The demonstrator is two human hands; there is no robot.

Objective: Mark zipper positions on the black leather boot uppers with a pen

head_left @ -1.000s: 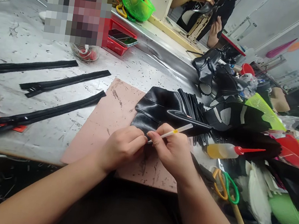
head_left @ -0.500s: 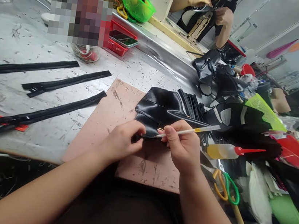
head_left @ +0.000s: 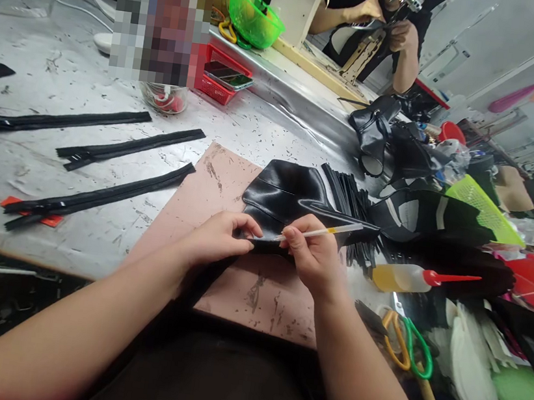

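On a pink board (head_left: 182,205) lies a glossy black leather piece (head_left: 288,186) with a seam across it. My left hand (head_left: 222,240) is closed at its near edge, thumb and forefinger pinching the leather. Between the fingers of my right hand (head_left: 311,255) is a slim white pen (head_left: 350,229) with a yellow band. It slants down to the left, and its tip is at the leather edge close to my left fingertips. The fingers of my right hand hide part of that edge.
Several black zippers (head_left: 100,194) lie at left. Right of the leather are a bundle of black strips (head_left: 347,191), a red-tipped glue bottle (head_left: 399,278) and scissors (head_left: 408,343). A red basket (head_left: 217,92) holds a phone. Across the bench a person's hands (head_left: 404,36) work at a sewing machine.
My right hand has moved left with the pen, bringing its tip nearer my left fingers. My left hand keeps its pinch on the leather edge. The whole view has shifted slightly.
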